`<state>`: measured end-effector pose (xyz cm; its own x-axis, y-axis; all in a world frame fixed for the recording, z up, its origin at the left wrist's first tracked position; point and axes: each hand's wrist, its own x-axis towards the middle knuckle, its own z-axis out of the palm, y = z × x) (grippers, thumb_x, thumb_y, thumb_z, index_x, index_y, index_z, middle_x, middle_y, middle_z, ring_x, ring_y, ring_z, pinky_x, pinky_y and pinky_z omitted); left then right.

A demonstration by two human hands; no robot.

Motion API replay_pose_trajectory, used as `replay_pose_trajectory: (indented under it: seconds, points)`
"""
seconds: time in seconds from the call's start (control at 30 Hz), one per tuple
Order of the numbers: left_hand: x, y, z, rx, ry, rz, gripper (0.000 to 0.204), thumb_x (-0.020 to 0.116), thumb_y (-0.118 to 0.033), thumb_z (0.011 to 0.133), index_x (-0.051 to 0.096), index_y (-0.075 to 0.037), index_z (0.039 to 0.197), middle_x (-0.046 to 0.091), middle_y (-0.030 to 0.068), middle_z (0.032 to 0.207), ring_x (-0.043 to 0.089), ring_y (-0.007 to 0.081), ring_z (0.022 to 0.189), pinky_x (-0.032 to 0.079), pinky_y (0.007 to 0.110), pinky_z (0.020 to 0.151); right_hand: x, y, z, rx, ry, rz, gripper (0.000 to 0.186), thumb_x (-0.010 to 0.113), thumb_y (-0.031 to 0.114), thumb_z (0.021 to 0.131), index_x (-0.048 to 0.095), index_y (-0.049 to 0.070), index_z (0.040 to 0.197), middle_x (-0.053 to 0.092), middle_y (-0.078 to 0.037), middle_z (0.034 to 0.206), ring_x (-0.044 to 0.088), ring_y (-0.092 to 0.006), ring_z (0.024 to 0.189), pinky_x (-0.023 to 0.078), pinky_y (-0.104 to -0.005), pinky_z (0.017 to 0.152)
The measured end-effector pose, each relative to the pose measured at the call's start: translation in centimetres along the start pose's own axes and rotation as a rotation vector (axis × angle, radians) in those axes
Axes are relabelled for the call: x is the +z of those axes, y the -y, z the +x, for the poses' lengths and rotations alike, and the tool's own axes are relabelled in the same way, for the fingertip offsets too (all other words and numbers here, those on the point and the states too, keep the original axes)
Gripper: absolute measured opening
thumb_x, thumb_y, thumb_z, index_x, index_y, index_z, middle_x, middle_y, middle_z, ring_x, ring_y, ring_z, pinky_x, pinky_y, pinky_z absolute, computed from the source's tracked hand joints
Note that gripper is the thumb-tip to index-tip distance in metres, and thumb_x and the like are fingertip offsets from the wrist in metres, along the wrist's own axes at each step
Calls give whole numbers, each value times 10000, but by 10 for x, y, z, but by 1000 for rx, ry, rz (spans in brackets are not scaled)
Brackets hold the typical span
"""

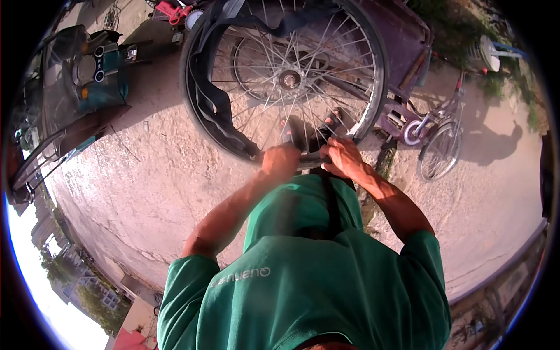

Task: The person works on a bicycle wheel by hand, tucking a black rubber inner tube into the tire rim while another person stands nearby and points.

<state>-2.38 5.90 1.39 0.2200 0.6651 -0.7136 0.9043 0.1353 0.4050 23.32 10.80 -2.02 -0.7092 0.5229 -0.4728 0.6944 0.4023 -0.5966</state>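
A spoked wheel (290, 80) stands in front of me with its near edge at my waist. A black tire (188, 96) runs round its rim. A flat, loose black inner tube (217, 96) hangs out along the left and upper inside of the rim. My left hand (281, 161), slightly blurred, is closed over the tire at the near edge, close to where the loose tube reaches it. A short way to its right, my right hand (343, 156) grips the same stretch of tire, fingers curled. The fingertips of both hands are partly hidden.
Behind the wheel is a purple cart-like frame (402, 44), with a smaller bicycle wheel (440, 150) at right. A parked three-wheeler or scooter (93, 70) stands at far left. A red tool (172, 11) lies at the top. My shoes (329, 121) show through the spokes, on concrete ground (146, 192).
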Motion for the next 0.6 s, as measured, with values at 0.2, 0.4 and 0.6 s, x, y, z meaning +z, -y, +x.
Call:
replay_pose_trajectory:
  seconds: [0.2,0.4,0.6]
  points:
    - [17,0,-28,124,-326,141,135,695,-220,943,772,-118,986,728,146,1015,733,349,1036,574,531,905,27,-8,-6,-54,-48,-90,414,869,425,873,794,147,1171,674,-98,1256,636,-322,1275,476,-570,1090]
    - [-5,-6,-24,-4,19,40,257,722,-269,956,776,-47,1070,745,191,1068,754,419,1023,589,577,893,25,2,-4,-33,90,-73,333,815,370,900,791,114,1113,677,-94,1231,635,-315,1267,455,-568,1118]
    - [44,10,-14,46,19,282,247,728,-247,941,785,-31,1046,724,197,1109,731,413,1083,577,577,934,46,8,5,-34,38,-302,174,714,270,902,809,127,927,688,-74,1112,632,-312,1214,425,-544,1108]
